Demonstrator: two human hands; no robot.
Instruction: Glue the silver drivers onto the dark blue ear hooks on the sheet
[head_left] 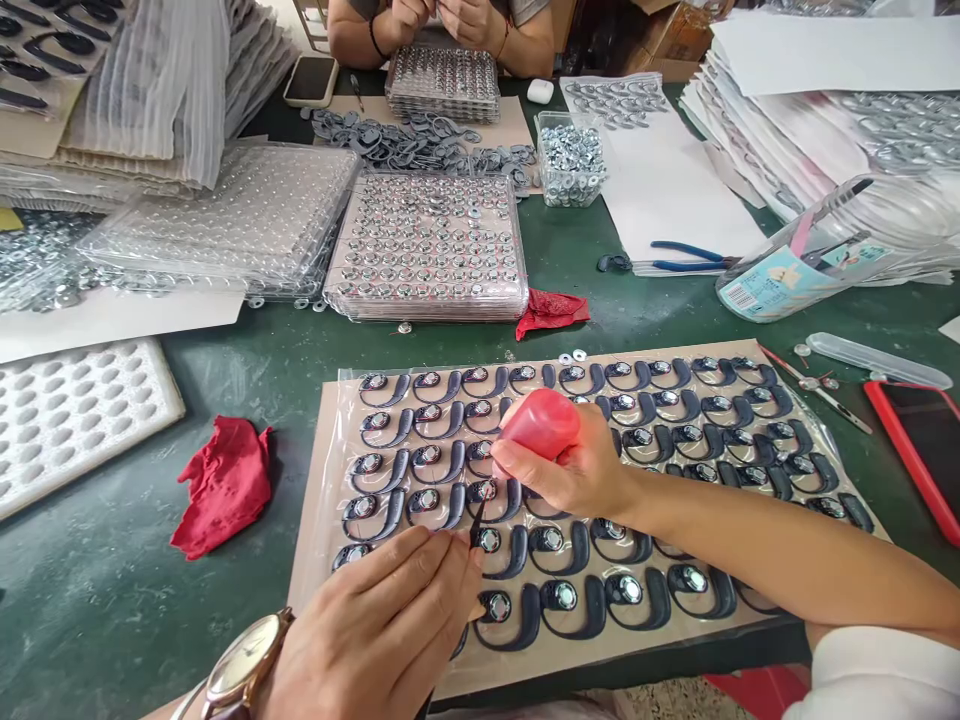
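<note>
My right hand [574,480] is wrapped round a soft red squeeze bottle [544,418], tilted over the middle of the board. My left hand [382,610], with a watch at the wrist, grips a thin dark-tipped tool that looks like tweezers [478,522]. Its tip is at or just over one dark hook-shaped earphone shell [504,500]; contact cannot be made out. Several rows of such shells, many showing a round silver disc and thin wires, lie on a plastic-covered brown board [311,500]. The bottle's nozzle is hidden by my right hand.
Red cloths [225,485] lie left of the board. Behind it are stacked clear trays [427,250], a tub of small metal parts [571,160], pliers [690,255] and a lying plastic jar [795,260]. A red-cased phone [919,440] is at right. Another person's hands [442,18] work opposite.
</note>
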